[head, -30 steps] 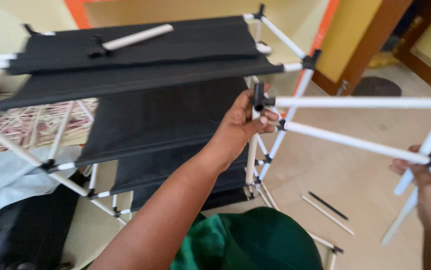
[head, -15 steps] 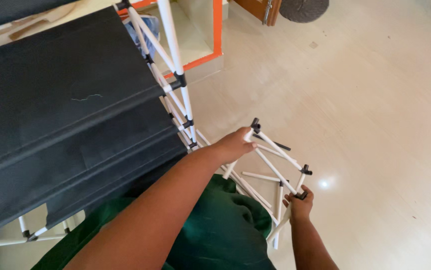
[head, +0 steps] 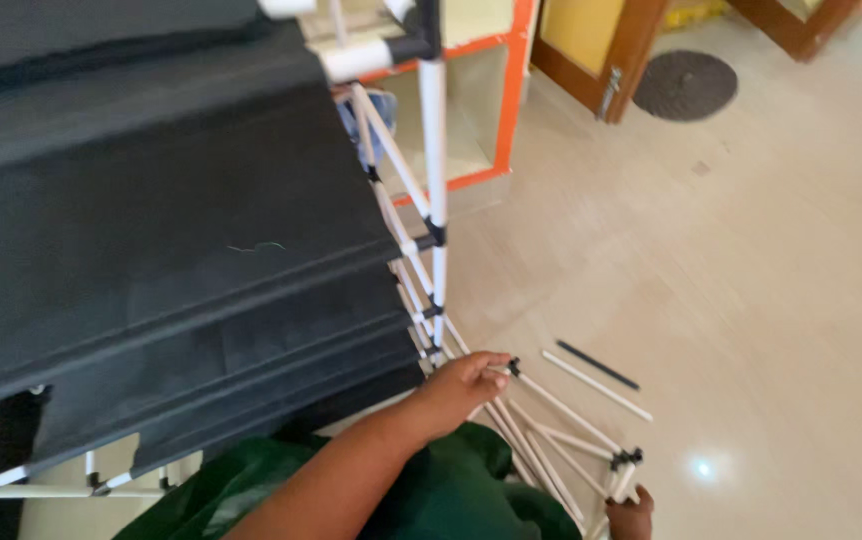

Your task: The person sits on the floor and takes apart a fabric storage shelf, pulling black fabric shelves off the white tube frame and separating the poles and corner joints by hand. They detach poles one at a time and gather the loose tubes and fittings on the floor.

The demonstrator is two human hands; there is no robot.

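**Two hands on a white tube frame beside the black fabric rack**

Two hands are yours in this view, and both hold the same loose frame section (head: 561,435) of white tubes and black connectors. Closest to you, at the bottom edge, your right hand (head: 633,515) is closed around the lower corner of that section, just under a black connector (head: 626,460); only the top of the hand shows, so you cannot see the fingers fully. Green fabric (head: 431,495) lies beneath your left forearm.

A little further out, your left hand (head: 469,382) is wrapped around the upper end of the frame section, its fingers curled over a tube next to another black joint (head: 514,368). The section slants down from that hand to the right hand, low over the floor and tilted rather than upright.

Just beyond the frame section, on the pale tiled floor (head: 751,280), lie a loose white tube (head: 596,385) and a thin black rod (head: 598,364), side by side and near each other, apart from your hands.

To your left stands the rack (head: 435,200), its white uprights joined by black connectors, carrying several tiers of black fabric shelves (head: 151,220) that fill the left half of the view. Your left hand is just beside the foot of its nearest upright.

Farther off, behind the rack, is an orange-edged cabinet (head: 511,110). Farthest away, a dark round mat (head: 684,85) lies on the floor by a wooden door frame (head: 631,50).
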